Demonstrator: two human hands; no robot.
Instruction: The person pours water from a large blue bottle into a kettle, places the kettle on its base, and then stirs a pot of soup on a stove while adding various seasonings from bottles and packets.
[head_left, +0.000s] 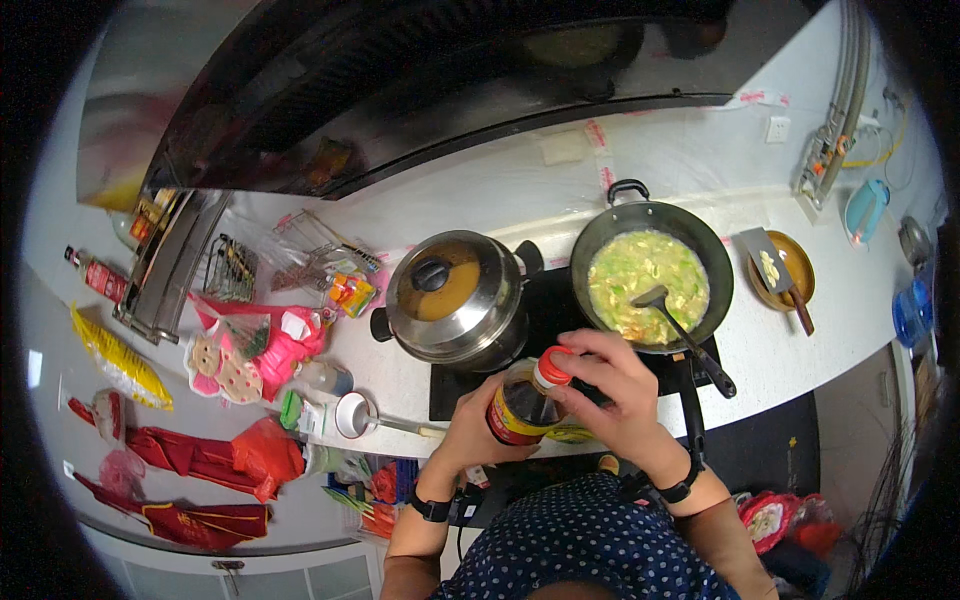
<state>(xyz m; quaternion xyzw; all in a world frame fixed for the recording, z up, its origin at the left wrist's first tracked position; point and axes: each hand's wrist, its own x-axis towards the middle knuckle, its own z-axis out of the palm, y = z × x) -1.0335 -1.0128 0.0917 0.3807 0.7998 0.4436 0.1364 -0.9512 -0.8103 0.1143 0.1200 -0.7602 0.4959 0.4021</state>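
My left hand (476, 424) is wrapped around a bottle of dark sauce (521, 412) with a red and yellow label. The fingers of my right hand (611, 397) grip its red cap (555, 366), which sits on the bottle's neck. Just beyond my right hand is a black wok (720, 262) holding a pale, soupy dish with green and yellow pieces (652, 270). A black spatula (686, 337) rests in it, its handle over the near right rim. Left of the wok, a steel pot with a domed lid (457, 300) stands on the black cooktop (551, 300).
A cleaver (780, 274) with pale slices on its blade lies across a brown bowl (806, 262) at right. A white ladle-like cup (354, 415), a jar (330, 377) and pink bags (289, 345) stand at left. The black range hood (480, 135) hangs above.
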